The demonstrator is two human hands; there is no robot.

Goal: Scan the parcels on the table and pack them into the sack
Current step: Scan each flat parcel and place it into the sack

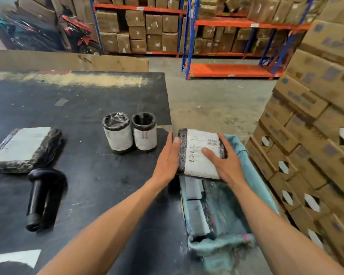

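A black-wrapped parcel with a white label (198, 153) hangs over the open teal sack (226, 215), just past the table's right edge. My left hand (167, 157) presses its left side and my right hand (224, 161) grips its right side and top. Inside the sack lie other wrapped parcels (197, 217). On the black table (87, 195) stand two cylindrical parcels (130, 133) side by side, and a flat parcel (26, 149) lies at the far left. A black handheld scanner (42, 197) rests on the table in front of the flat parcel.
Stacked cardboard boxes (314, 135) form a wall close on the right of the sack. Blue and orange racks (226, 36) full of boxes stand at the back across a concrete floor. A cardboard sheet (68, 60) leans behind the table. Motorbikes (77, 32) are parked far left.
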